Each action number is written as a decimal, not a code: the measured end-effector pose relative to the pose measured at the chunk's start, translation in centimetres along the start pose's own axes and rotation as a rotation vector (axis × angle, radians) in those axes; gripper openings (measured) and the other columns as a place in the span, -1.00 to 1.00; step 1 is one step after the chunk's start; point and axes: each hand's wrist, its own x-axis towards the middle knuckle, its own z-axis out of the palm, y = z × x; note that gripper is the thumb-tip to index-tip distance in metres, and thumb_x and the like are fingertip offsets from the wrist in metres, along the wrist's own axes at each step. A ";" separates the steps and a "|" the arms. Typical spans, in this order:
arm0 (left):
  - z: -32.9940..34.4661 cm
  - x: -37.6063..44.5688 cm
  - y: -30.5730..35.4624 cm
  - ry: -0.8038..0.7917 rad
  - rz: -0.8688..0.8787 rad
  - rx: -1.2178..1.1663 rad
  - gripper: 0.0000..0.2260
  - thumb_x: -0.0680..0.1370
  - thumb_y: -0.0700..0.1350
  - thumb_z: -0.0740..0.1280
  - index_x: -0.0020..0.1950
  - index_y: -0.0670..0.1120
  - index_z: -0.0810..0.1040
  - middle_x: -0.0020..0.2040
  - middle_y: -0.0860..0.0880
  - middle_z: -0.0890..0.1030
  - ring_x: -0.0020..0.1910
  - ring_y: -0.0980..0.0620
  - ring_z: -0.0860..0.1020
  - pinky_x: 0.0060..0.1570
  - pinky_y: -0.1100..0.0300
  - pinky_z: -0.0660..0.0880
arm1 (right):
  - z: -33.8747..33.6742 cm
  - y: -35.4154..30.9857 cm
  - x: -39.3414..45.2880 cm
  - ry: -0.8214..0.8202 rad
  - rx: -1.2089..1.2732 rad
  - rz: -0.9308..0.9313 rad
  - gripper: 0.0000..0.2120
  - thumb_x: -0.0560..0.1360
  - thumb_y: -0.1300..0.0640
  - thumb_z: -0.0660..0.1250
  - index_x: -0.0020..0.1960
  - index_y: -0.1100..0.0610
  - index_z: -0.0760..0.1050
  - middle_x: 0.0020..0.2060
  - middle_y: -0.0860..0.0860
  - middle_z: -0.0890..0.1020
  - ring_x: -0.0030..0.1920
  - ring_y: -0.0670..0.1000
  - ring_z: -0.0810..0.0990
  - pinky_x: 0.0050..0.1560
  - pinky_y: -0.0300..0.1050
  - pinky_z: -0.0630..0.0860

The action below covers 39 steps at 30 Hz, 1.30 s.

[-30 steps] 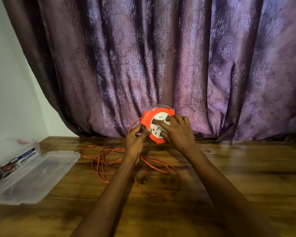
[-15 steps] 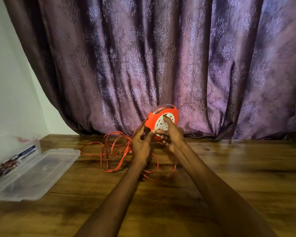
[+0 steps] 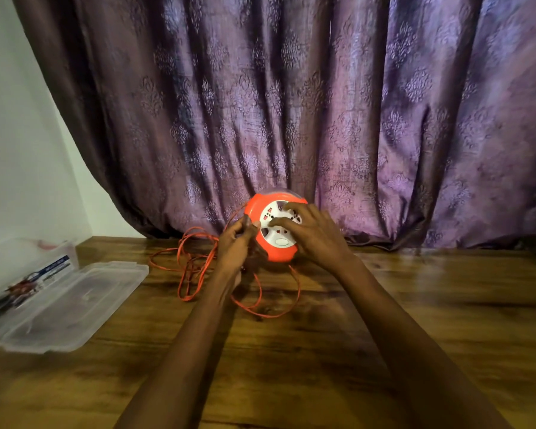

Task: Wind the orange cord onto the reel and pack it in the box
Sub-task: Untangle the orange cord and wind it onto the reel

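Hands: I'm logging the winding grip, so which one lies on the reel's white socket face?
The right hand, fingers spread over the white face of the round orange plastic reel; the left hand holds the thin orange cord beside it.

Home room: patterned purple curtain (image 3: pixel 291 119), wooden table (image 3: pixel 415 305), white wall (image 3: pixel 19 150).
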 end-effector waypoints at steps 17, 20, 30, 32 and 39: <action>2.3 -2.0 -1.7 -0.117 0.039 -0.148 -0.92 0.57 -0.21 0.37 -0.02 -0.04 0.59 -0.10 -0.01 0.59 -0.16 0.10 0.55 -0.05 0.11 0.55 | -1.0 -2.8 1.1 0.057 0.258 0.842 -0.41 0.29 -0.43 0.34 0.21 -0.16 0.40 -0.16 0.04 0.71 -0.05 0.16 0.66 -0.02 0.01 0.50; 2.9 -2.5 -2.2 -0.124 0.067 -0.095 -0.83 0.57 -0.16 0.37 0.16 -0.08 0.60 0.09 -0.07 0.65 -0.09 0.08 0.58 0.04 0.08 0.52 | -1.7 -3.3 1.9 0.029 1.193 1.285 -0.55 0.40 -0.29 0.40 0.04 0.05 0.54 -0.40 0.01 0.69 -0.41 0.01 0.63 -0.43 -0.22 0.43; 1.2 -1.7 -0.9 -0.026 -0.102 -0.210 -0.88 0.58 -0.06 0.35 0.11 0.04 0.59 0.12 0.07 0.65 0.16 0.10 0.54 -0.05 0.11 0.55 | -1.1 -0.6 1.8 0.073 0.738 0.966 -0.81 0.40 -0.12 0.44 -0.14 -0.04 0.51 -0.24 -0.05 0.69 -0.14 0.08 0.66 -0.07 0.03 0.58; 1.0 -1.7 -0.8 -0.015 -0.121 -0.226 -0.89 0.58 -0.07 0.35 0.09 0.03 0.61 0.11 0.10 0.67 0.22 0.06 0.54 -0.02 0.07 0.54 | -0.8 -0.2 1.4 0.220 0.614 0.862 -0.70 0.37 -0.07 0.49 0.03 -0.11 0.46 -0.03 -0.09 0.60 0.00 0.02 0.59 0.02 -0.04 0.51; 1.9 -2.6 -1.0 -0.084 -0.184 -0.231 -0.90 0.58 -0.11 0.34 0.08 0.00 0.61 -0.04 0.18 0.69 0.11 0.14 0.58 -0.06 0.07 0.59 | -1.1 1.4 -0.2 0.062 1.433 0.981 -0.78 0.51 0.06 0.42 0.14 0.06 0.57 -0.18 -0.05 0.71 -0.24 -0.01 0.61 -0.48 -0.22 0.47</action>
